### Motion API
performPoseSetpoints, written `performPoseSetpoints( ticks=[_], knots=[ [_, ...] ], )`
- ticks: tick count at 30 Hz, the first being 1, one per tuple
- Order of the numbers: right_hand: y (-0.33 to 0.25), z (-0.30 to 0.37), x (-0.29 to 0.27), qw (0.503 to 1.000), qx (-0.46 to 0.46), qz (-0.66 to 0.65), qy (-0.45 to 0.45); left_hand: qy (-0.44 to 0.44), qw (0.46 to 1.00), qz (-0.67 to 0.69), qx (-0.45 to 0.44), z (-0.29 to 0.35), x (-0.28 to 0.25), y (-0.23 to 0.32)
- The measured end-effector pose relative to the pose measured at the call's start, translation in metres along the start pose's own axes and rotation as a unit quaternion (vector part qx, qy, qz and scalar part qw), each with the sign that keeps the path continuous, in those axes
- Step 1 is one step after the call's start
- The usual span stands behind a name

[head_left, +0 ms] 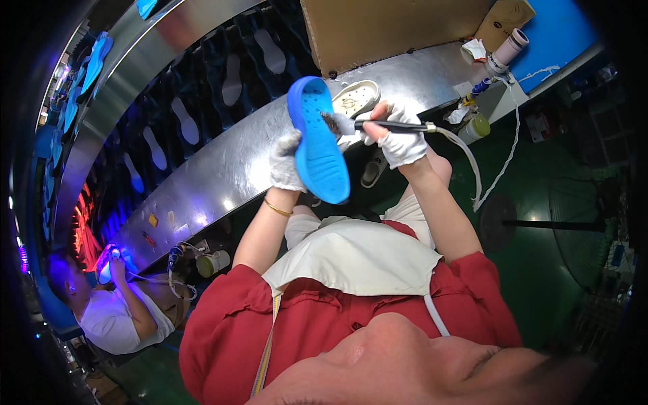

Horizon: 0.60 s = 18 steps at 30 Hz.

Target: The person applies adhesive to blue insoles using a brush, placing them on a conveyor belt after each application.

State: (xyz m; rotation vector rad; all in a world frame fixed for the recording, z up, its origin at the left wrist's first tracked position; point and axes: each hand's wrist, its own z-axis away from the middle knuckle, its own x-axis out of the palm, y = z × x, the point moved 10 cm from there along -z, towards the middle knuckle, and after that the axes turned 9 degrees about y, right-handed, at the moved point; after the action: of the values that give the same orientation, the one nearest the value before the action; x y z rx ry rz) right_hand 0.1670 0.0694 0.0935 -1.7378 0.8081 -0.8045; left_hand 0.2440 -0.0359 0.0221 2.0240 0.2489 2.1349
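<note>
My left hand (pixel 286 163), in a pale work glove, grips a blue shoe sole (pixel 320 148) by its left edge. The sole is tilted up, showing its inner face with small pits at the toe end and ridges at the heel end. A brush (pixel 391 126) with a black handle is closed in my right hand (pixel 403 143), whose glove leaves fingertips bare. Its dark bristles touch or nearly touch the sole's right edge. A pale hose (pixel 468 150) runs from the handle's end. Behind the sole, a cream clog (pixel 359 96) sits on the metal bench.
A metal bench (pixel 223 172) curves along a dark conveyor carrying several pale soles (pixel 185 121). A cardboard panel (pixel 391 34) stands behind. Right are a pink bottle (pixel 511 46), a lidded jar (pixel 474 128) and a stand fan (pixel 574 223). Another person (pixel 128 314) works at lower left.
</note>
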Motion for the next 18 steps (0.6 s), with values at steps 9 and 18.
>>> performPoseSetpoints(
  ticks=[9,18],
  knots=[
    [-0.022,0.027,0.039,0.995,-0.056,0.026,-0.081,0.053,0.997,0.037,0.033,-0.01,-0.011,-0.028],
    [-0.035,0.044,0.063,0.96,-0.151,0.21,-0.106,0.032,0.996,0.019,0.076,-0.019,-0.019,-0.001]
  ],
)
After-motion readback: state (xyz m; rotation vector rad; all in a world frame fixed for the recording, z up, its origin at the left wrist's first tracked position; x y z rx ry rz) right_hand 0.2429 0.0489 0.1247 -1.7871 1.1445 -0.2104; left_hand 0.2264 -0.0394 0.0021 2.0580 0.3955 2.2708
